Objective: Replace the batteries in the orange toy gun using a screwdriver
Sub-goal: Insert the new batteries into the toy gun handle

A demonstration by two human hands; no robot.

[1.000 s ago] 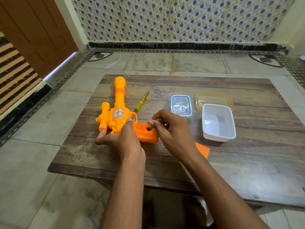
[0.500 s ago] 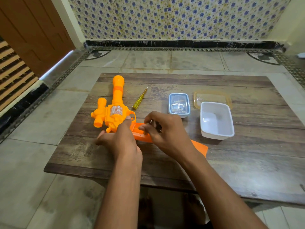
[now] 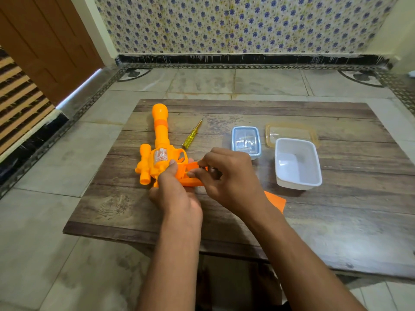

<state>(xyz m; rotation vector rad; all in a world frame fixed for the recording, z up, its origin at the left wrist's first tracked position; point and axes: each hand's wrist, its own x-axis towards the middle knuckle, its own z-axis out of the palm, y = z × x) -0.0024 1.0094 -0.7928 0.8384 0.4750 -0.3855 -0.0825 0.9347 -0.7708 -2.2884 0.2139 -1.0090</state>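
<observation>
Gripping the orange plastic toy gun [image 3: 160, 157] with curled left hand [image 3: 177, 194], right hand [image 3: 231, 178] fingertips pinch its grip's orange cover flap [image 3: 194, 166].

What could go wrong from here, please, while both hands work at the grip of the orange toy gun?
The right hand pinches a small orange piece at the grip of the orange plastic toy gun; it could slip and drop to the floor. The left hand alone steadies the gun, which might twist. The yellow-handled screwdriver lies loose and could roll.
</observation>
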